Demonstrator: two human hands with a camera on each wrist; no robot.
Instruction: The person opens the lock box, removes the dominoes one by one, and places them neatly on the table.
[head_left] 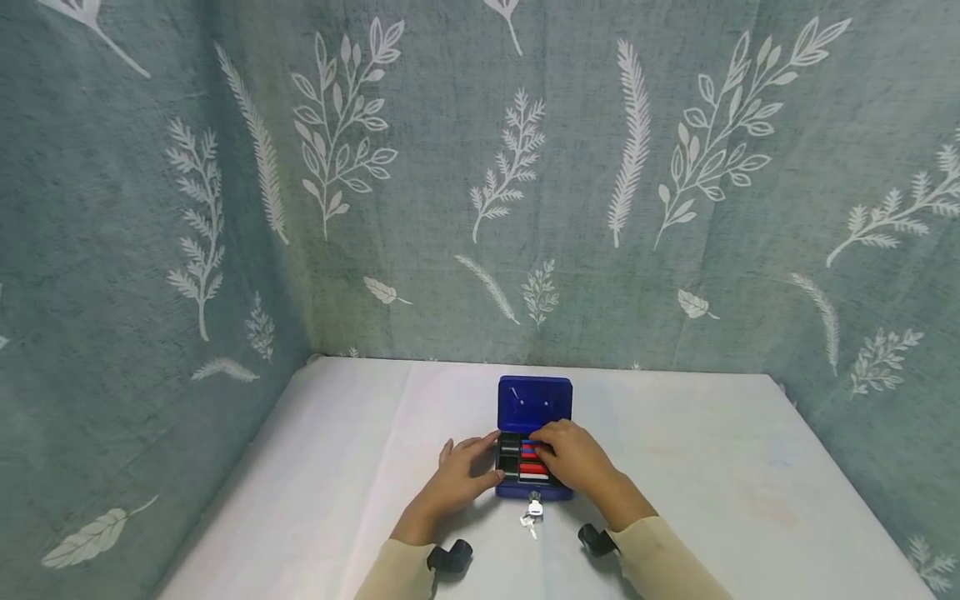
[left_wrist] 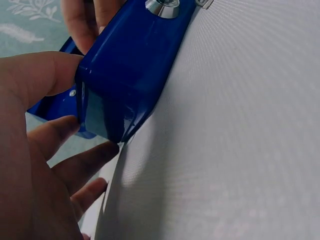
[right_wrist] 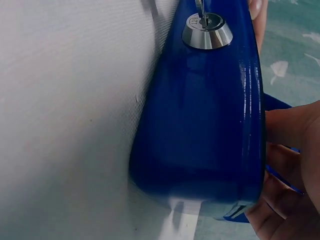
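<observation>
A small blue cash box (head_left: 513, 492) stands on the white table with its lid (head_left: 535, 407) raised at the back. Its black tray (head_left: 508, 465) holds red, blue and white stick-like pieces (head_left: 533, 468) in the right-hand compartments. My left hand (head_left: 456, 482) rests against the box's left side, fingers spread, its thumb at the upper rim in the left wrist view. Over the right half, my right hand (head_left: 579, 457) reaches down into the tray with bent fingers. The box wall hides those fingertips in the right wrist view, so I cannot tell whether they pinch a piece.
A silver lock (right_wrist: 207, 32) sits on the box front with a key in it, and more keys (head_left: 529, 525) hang down to the table. The white tabletop (head_left: 720, 483) extends to both sides. Leaf-patterned green cloth (head_left: 450, 208) stands behind and at the sides.
</observation>
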